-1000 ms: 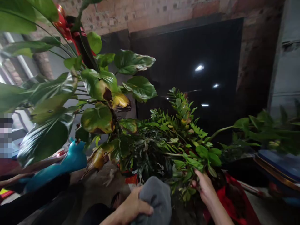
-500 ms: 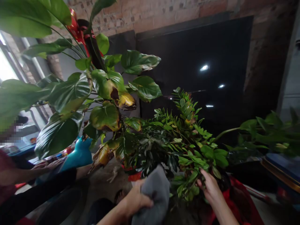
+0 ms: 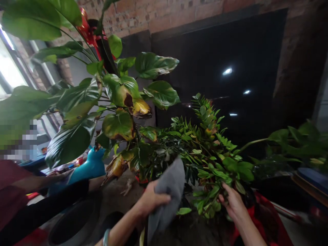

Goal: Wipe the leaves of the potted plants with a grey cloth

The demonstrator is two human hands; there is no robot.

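Observation:
A grey cloth (image 3: 170, 188) is gripped in my left hand (image 3: 153, 198), its top edge raised beside the dark foliage. A pale bangle (image 3: 106, 236) circles that wrist. My right hand (image 3: 232, 201) has its fingers closed around a stem or leaves of a bushy green plant (image 3: 215, 167); exactly what is pinched is hidden among the foliage. Just right of the cloth's lower part is a single green leaf (image 3: 183, 211). Red material (image 3: 269, 218) lies under and beside my right forearm.
A tall potted plant with large, partly browned leaves (image 3: 119, 124) and a red ribbon (image 3: 87, 27) stands left. Beyond it, another person's arm (image 3: 38, 181) is near a turquoise figure (image 3: 89, 165). A dark bucket (image 3: 73, 222) is at lower left. Black panels (image 3: 217, 51) back the plants.
The view has shifted slightly, moving the scene rightward. My left hand and the cloth sit a little lower and farther left relative to the plants. My right hand keeps its hold.

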